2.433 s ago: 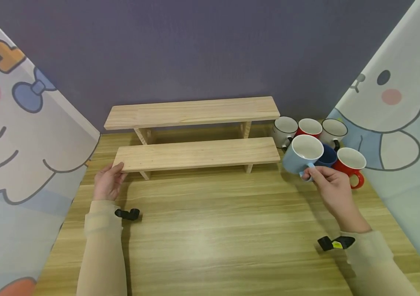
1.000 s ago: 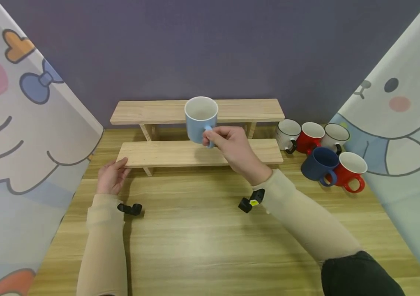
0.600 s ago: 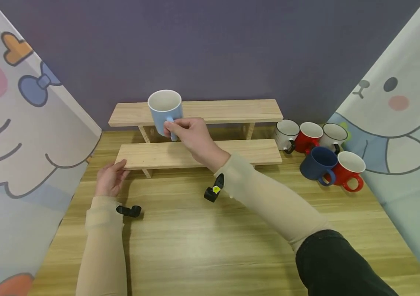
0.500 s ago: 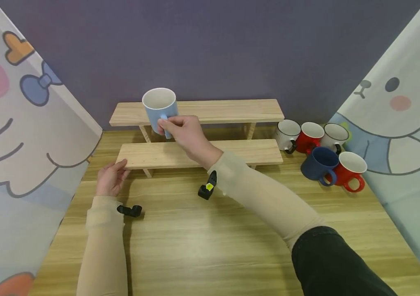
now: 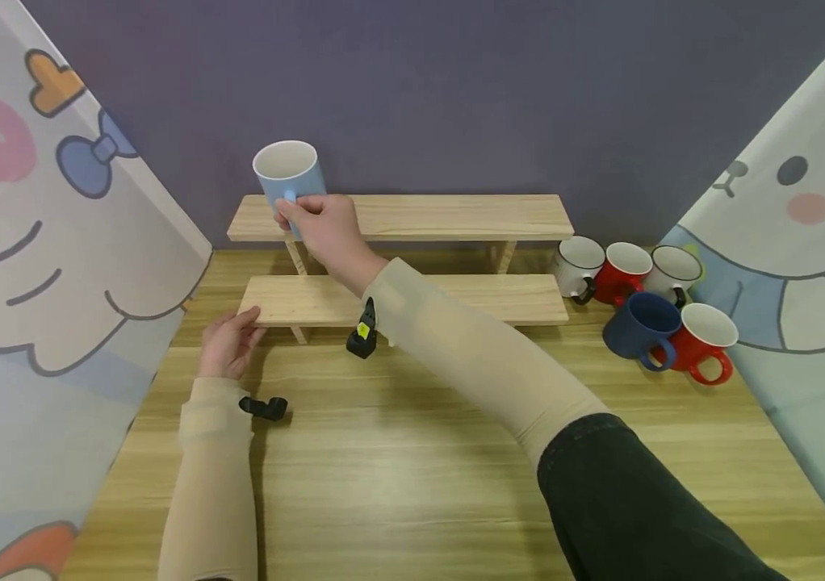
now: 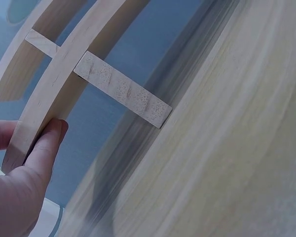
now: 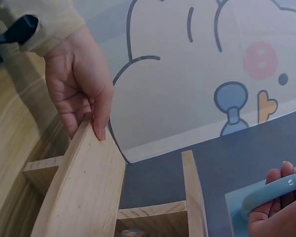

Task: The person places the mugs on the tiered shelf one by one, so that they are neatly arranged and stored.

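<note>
A two-tier wooden stand has a lower shelf (image 5: pixel 456 297) and an upper shelf (image 5: pixel 449 216). My left hand (image 5: pixel 229 345) pinches the left end of the lower shelf, thumb on one face and fingers on the other, as the left wrist view shows of the hand (image 6: pixel 24 182). My right hand (image 5: pixel 328 234) holds a light blue mug (image 5: pixel 285 173) by its handle, upright, over the left end of the upper shelf; whether its base touches is hidden. In the right wrist view the right hand (image 7: pixel 283 207) curls its fingers round the blue handle (image 7: pixel 271 192).
Right of the stand, several mugs stand close together: a white one (image 5: pixel 574 270), a red one (image 5: pixel 619 274), another white one (image 5: pixel 670 270), a dark blue one (image 5: pixel 638 327) and another red one (image 5: pixel 703 335). Patterned panels flank the table (image 5: pixel 398 484); a dark wall stands behind.
The light blue mug, in my right hand, has moved from beside the other mugs leftward across the stand to the upper shelf's left end. My left hand keeps its grip; the head view has shifted slightly.
</note>
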{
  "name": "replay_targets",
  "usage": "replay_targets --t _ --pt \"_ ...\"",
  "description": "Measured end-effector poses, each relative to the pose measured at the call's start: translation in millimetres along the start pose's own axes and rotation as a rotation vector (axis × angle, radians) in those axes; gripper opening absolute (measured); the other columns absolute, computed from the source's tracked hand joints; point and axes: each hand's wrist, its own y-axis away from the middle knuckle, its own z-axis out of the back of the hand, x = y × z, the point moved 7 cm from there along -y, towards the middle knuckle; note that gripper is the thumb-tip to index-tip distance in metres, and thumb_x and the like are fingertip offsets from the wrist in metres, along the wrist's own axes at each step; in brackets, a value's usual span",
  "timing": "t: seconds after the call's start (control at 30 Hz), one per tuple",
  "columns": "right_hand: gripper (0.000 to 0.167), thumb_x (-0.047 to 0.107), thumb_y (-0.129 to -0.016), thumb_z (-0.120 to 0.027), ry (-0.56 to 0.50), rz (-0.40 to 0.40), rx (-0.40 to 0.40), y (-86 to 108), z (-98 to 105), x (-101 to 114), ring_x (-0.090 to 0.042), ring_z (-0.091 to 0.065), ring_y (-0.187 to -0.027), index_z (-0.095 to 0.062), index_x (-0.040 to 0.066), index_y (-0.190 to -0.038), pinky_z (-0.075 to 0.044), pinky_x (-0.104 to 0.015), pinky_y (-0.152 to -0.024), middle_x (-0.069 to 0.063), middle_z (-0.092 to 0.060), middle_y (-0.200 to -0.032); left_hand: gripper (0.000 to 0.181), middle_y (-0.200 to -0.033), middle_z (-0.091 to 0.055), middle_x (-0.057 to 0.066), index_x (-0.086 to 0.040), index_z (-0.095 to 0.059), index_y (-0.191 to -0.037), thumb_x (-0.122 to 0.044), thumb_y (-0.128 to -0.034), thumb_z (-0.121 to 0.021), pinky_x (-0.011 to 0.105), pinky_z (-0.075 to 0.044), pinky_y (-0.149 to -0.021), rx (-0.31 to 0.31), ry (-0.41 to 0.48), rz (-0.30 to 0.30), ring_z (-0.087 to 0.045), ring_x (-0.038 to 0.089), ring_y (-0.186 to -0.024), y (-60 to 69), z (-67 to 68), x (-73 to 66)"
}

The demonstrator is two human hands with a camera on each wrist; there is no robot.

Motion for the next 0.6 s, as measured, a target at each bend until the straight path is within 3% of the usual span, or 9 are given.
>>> replay_targets --t 0.27,0.43,0.6 --pt "0.023 0.016 -0.099 -0.071 -0.014 -0.076 -0.084 -19.9 -12.9 -11.2 -0.007 -0.070 -0.083 -0.075 -0.005 -0.108 -0.054 -0.013 -0.078 -0.002 -0.074 -0.085 0.028 -0.083 -0.068 0.009 0.003 -0.049 -0.117 0.003 -0.0967 -0.068 0.019 -0.061 -0.066 -0.008 -0.025 0.000 -0.068 0.014 -0.068 -2.7 -0.3 -0.8" --pt "0.023 0.016 -0.099 -0.072 -0.041 -0.103 -0.116 -25.4 -16.9 -20.7 -0.007 -0.070 -0.082 -0.074 -0.005 -0.108 -0.054 -0.012 -0.077 -0.001 -0.073 -0.086 0.022 -0.081 -0.069 0.010 0.004 -0.053 -0.112 0.003 -0.0961 -0.069 0.019 -0.060 -0.062 -0.014 -0.026 -0.004 -0.068 0.014 -0.065 -2.4 -0.5 0.0" --pt "0.021 0.017 -0.099 -0.072 -0.010 -0.106 -0.122 -27.7 -16.6 -28.0 -0.007 -0.070 -0.082 -0.076 -0.003 -0.104 -0.054 -0.013 -0.077 -0.001 -0.074 -0.085 0.028 -0.084 -0.070 0.012 0.006 -0.049 -0.117 0.004 -0.0970 -0.067 0.019 -0.060 -0.064 0.001 -0.021 -0.014 -0.070 0.015 -0.068 -2.7 -0.8 0.3"
